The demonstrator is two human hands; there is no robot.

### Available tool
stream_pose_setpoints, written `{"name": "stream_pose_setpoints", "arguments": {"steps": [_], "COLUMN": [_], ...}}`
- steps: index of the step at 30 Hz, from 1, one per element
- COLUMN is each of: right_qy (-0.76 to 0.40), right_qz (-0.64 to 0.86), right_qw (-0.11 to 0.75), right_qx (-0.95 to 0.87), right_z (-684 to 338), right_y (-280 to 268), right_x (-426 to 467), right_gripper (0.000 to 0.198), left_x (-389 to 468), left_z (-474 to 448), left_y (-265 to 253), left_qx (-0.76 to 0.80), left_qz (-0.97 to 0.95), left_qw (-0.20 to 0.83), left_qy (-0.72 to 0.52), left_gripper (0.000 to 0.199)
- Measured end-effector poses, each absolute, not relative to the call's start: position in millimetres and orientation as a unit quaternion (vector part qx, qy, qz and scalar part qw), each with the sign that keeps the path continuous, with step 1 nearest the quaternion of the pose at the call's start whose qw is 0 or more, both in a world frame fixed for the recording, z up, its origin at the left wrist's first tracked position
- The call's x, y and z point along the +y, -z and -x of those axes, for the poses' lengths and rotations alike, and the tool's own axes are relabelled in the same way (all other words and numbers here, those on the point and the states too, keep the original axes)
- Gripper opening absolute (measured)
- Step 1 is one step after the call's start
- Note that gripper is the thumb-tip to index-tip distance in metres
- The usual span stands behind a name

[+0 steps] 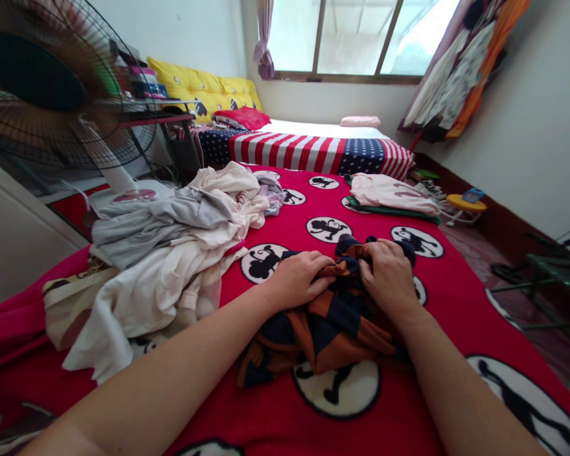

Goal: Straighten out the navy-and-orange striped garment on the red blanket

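Note:
A crumpled garment with navy and rust-orange stripes (332, 329) lies on the red blanket (285, 418) in front of me. My left hand (304, 275) closes its fingers on the garment's upper left part. At the upper right of the same cloth, my right hand (387, 275) has its fingers bent into the fabric. Bunched material sits between the two hands. The garment's exact kind is hidden by its folds, and some fingertips disappear in the cloth.
A loose heap of white and grey clothes (171, 221) lies at the left. Folded pink and green clothes (392, 193) rest at the far right of the blanket. A fan (66, 95) stands at the left; a second bed (289, 149) is under the window.

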State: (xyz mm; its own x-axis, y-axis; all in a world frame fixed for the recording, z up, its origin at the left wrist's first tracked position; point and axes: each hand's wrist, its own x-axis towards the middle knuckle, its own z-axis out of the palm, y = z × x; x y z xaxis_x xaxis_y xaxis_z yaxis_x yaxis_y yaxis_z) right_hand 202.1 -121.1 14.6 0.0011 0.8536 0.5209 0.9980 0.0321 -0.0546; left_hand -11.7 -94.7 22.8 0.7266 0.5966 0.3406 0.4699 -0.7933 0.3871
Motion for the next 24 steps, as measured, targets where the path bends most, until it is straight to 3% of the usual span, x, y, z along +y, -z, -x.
{"name": "stream_pose_setpoints", "arguments": {"steps": [24], "right_qy": [0.17], "right_qz": [0.674], "right_qw": [0.217], "right_qx": [-0.686], "right_z": [-200.6], "right_y": [-16.0], "right_x": [-122.4], "right_gripper": [0.011], "left_x": [-94.7], "left_z": [12.5], "left_y": [-23.0], "left_qx": [0.294], "left_qz": [-0.92], "left_qw": [0.131], "left_qy": [-0.224], "left_gripper": [0.027]}}
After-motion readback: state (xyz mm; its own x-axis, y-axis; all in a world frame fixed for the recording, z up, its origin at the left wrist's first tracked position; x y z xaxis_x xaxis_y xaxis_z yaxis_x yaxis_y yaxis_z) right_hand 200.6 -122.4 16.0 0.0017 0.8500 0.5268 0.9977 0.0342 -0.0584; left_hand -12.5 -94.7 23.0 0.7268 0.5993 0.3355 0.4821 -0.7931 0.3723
